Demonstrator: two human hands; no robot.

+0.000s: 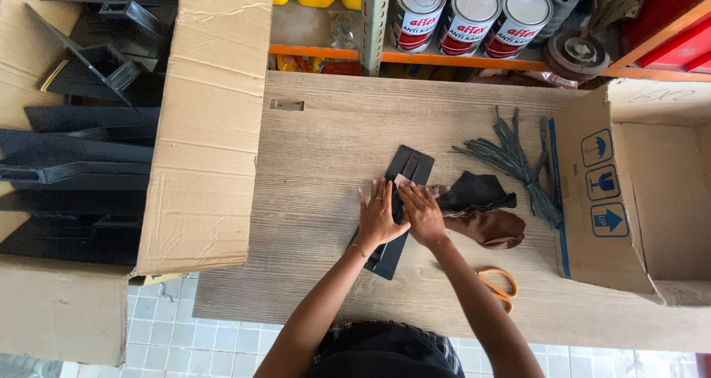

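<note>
A long black plastic part [409,165] lies on the wooden table [318,163], running from the middle toward me. My left hand [378,216] rests flat on it with fingers spread. My right hand [423,213] presses on the same part just beside the left, with fingertips on a small pale piece [402,179] stuck to the part's surface. Next to my right hand lie a black cloth [475,191] and a brown cloth [490,228].
Orange-handled scissors [498,282] lie near the front edge, partly under my right forearm. A bundle of dark grey strips [518,163] lies at right. An open cardboard box [207,126] of black plastic parts stands left; another open box [629,193] stands right. Cans [470,15] line the shelf behind.
</note>
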